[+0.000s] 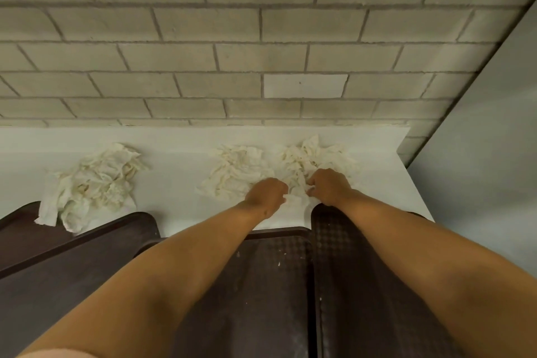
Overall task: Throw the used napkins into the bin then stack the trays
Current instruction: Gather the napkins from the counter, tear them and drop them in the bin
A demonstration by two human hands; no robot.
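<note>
Left grip: the left hand (pixel 266 193) has its fingers curled into the near edge of the middle napkin heap (pixel 236 170), bunching paper.
Right grip: the right hand (pixel 329 186) is curled the same way on the right napkin heap (pixel 315 158); both grips look clamped on tissue, though the fingertips are hidden.
Third heap: the left napkin heap (pixel 96 180) lies well apart on the left, its near corner hanging over a tray.
Trays: three dark trays sit at the near edge, the left tray (pixel 87 264), the middle tray (pixel 270 285) and the right tray (pixel 363 285), side by side and not yet stacked.
Bin: not in view.
Doing it well: I'd judge that gathering both heaps into one tight wad, drawn inward before lifting, would stop loose sheets trailing or dropping.
Tabletop: the white tabletop (pixel 180 151) runs to the far wall.
Room: a pale brick wall (pixel 232 38) stands behind; a plain grey wall (pixel 494 139) closes the right.
</note>
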